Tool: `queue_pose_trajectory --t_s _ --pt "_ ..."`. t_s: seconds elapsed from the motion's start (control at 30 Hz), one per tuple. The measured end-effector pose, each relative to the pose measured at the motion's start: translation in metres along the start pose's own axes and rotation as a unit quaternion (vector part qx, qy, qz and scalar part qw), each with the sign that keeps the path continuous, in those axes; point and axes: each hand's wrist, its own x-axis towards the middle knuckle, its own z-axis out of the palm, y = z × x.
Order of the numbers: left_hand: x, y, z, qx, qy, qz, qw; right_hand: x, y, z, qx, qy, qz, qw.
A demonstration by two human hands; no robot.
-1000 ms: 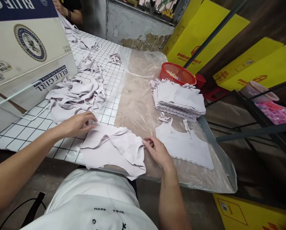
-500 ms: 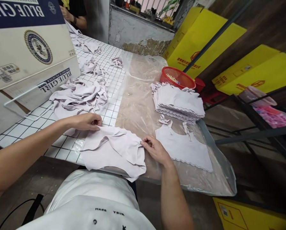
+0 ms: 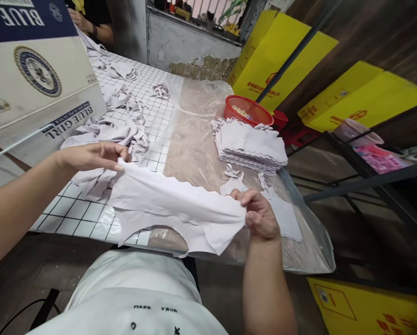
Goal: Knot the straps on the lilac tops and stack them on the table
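A pale lilac garment (image 3: 180, 204) is stretched between my hands over the table's front edge, its scalloped edge uppermost. My left hand (image 3: 105, 156) pinches its upper left corner. The right end is gripped in my right hand (image 3: 259, 214), fingers curled in. Behind my right hand, another garment (image 3: 287, 216) with tied straps lies flat, partly covered. A neat stack of similar garments (image 3: 252, 144) sits beyond it. Behind my left hand is a loose heap of the same cloth (image 3: 114, 130).
A large carton (image 3: 48, 88) stands at the left. The grid-patterned table (image 3: 159, 121) is partly under clear plastic. A red basket (image 3: 248, 111) sits behind the stack. Yellow boxes (image 3: 281, 56) and a metal rack (image 3: 369, 181) are at the right. Another person's arm (image 3: 104, 33) shows at the far left.
The garment has been pulled taut and lifted, its scalloped edge now straightened. My right hand moved right with its end, my left hand slightly left and up. The view shifted a little.
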Motion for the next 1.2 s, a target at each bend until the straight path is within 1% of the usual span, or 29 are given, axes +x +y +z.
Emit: queue_pose_trajectory --t_s 0.07,0.17,0.23,0.3,0.37,0.43,0.5,0.53,0.57,0.6,0.63,0.67,0.7,0.73,0.77,0.8,0.83,0.9,1.0,1.07,1.13,1.2 --pt "0.007 0.003 0.004 0.002 0.001 0.008 1.0 0.001 -0.005 -0.006 -0.055 -0.001 0.008 0.998" --pt "0.017 0.003 0.008 0.053 -0.027 0.001 0.998 0.0 -0.012 -0.017 -0.125 0.004 0.011 0.992" --pt "0.026 0.005 0.009 0.126 -0.045 -0.005 0.991 -0.003 -0.018 -0.022 -0.148 0.007 0.012 0.989" --pt "0.044 0.013 0.008 0.227 -0.041 -0.013 0.973 -0.005 -0.026 -0.024 -0.166 0.002 0.013 0.986" --pt "0.072 0.03 0.009 0.329 0.004 -0.017 0.944 -0.005 -0.037 -0.02 -0.185 -0.004 0.006 0.983" --pt "0.106 0.057 0.015 0.401 0.088 0.002 0.912 -0.002 -0.047 -0.011 -0.207 0.006 -0.011 0.978" --pt "0.137 0.087 0.031 0.431 0.174 0.055 0.884 0.004 -0.053 0.002 -0.224 0.048 -0.032 0.973" --pt "0.148 0.101 0.044 0.433 0.201 0.093 0.874 0.008 -0.054 0.008 -0.228 0.079 -0.042 0.969" --pt "0.154 0.112 0.059 0.429 0.21 0.139 0.868 0.011 -0.054 0.015 -0.228 0.112 -0.047 0.966" --pt "0.155 0.12 0.077 0.418 0.2 0.19 0.865 0.015 -0.052 0.02 -0.221 0.143 -0.048 0.964" --pt "0.152 0.123 0.096 0.402 0.172 0.243 0.866 0.02 -0.049 0.025 -0.209 0.166 -0.043 0.963" --pt "0.145 0.121 0.113 0.381 0.13 0.291 0.868 0.024 -0.045 0.029 -0.192 0.183 -0.032 0.964" --pt "0.136 0.115 0.129 0.361 0.082 0.322 0.871 0.029 -0.041 0.033 -0.172 0.19 -0.017 0.967" --pt "0.126 0.107 0.142 0.35 0.054 0.337 0.872 0.034 -0.036 0.035 -0.15 0.191 0.001 0.97" --pt "0.117 0.097 0.151 0.351 0.049 0.339 0.871 0.039 -0.033 0.037 -0.129 0.187 0.017 0.974" --pt "0.109 0.087 0.157 0.356 0.059 0.328 0.873 0.044 -0.03 0.039 -0.11 0.181 0.029 0.977" --pt "0.103 0.078 0.16 0.364 0.081 0.308 0.875 0.049 -0.027 0.04 -0.092 0.174 0.037 0.98" --pt "0.098 0.067 0.158 0.366 0.129 0.261 0.884 0.059 -0.025 0.045 -0.057 0.157 0.042 0.985" --pt "0.098 0.068 0.149 0.316 0.169 0.207 0.91 0.067 -0.026 0.053 -0.021 0.127 0.032 0.991" --pt "0.097 0.074 0.141 0.249 0.163 0.184 0.937 0.069 -0.026 0.057 -0.026 0.11 0.02 0.993" --pt "0.095 0.077 0.135 0.174 0.137 0.165 0.961 0.068 -0.023 0.057 -0.051 0.104 0.013 0.993" --pt "0.091 0.076 0.129 0.115 0.104 0.149 0.977 0.066 -0.02 0.054 -0.075 0.103 0.012 0.992"
